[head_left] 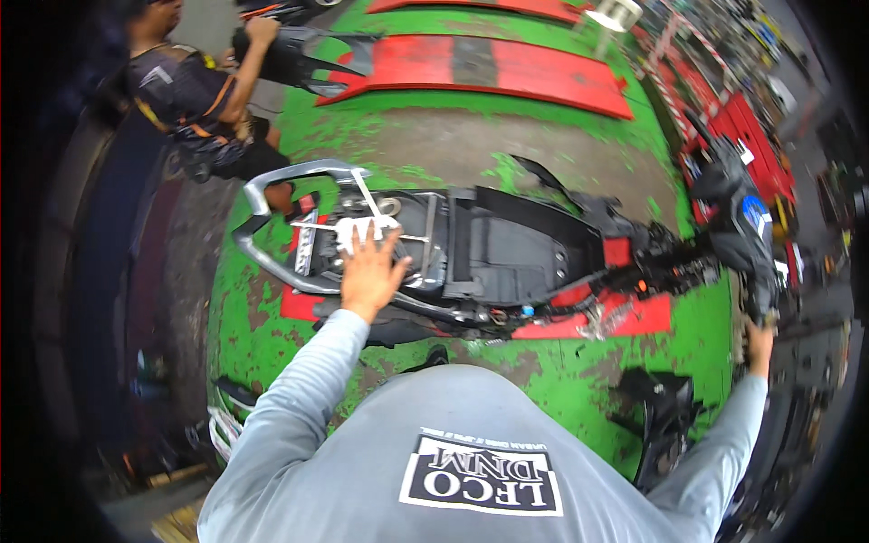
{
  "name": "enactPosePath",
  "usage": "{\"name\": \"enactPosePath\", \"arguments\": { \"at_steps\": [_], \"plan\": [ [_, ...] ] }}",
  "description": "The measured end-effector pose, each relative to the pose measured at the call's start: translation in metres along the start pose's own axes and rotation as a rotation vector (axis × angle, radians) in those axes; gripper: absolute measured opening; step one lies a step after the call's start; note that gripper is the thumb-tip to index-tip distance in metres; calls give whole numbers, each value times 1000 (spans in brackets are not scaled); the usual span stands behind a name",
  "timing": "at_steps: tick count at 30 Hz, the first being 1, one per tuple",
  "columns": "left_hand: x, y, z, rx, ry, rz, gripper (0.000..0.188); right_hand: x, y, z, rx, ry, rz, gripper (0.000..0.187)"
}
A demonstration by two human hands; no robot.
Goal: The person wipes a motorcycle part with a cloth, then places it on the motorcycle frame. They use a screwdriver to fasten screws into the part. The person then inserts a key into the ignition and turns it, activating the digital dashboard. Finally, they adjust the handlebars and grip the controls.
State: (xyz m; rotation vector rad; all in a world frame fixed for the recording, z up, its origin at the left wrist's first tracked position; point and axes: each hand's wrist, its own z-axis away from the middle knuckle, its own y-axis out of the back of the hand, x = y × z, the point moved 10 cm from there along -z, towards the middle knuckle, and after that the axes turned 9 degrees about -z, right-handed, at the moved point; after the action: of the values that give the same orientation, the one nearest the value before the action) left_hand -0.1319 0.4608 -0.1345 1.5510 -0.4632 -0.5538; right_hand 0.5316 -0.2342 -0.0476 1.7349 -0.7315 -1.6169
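A scooter stripped of its seat and side panels stands across the view before me, with its open black storage bin (516,249) in the middle. At its tail, my left hand (369,279) lies with fingers spread on a crumpled white cloth (344,237). Around that spot runs the grey rear grab rail (276,267), with thin pale bars crossing inside it. Far to the right, my right hand (759,346) is closed around the near handlebar grip (768,317); its fingers show only in part.
A person (195,100) at the far left holds a black body panel (299,54). Red lift platforms (543,77) lie beyond the scooter on the worn green floor. Black plastic parts (656,407) lie near my right arm. A red cabinet (742,136) and cluttered shelves stand at the right.
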Motion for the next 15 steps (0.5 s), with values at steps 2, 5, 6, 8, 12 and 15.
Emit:
{"name": "enactPosePath", "arguments": {
  "at_steps": [2,5,6,8,12,15],
  "plan": [
    [6,-4,-8,21,-33,49,64,3,36,6,4,-75,164,75],
    [18,-9,-16,18,-71,69,63,8,65,10,102,0,253,68],
    [17,-5,-13,29,-66,47,63,9,47,13,49,-76,200,67],
    [7,-3,-5,31,-27,13,63,-11,13,15,-37,-160,100,62],
    [14,-11,-12,50,-59,30,62,0,46,13,59,-98,236,51],
    [16,-11,-11,72,-69,12,62,1,45,13,89,-63,283,47]
  ]
}}
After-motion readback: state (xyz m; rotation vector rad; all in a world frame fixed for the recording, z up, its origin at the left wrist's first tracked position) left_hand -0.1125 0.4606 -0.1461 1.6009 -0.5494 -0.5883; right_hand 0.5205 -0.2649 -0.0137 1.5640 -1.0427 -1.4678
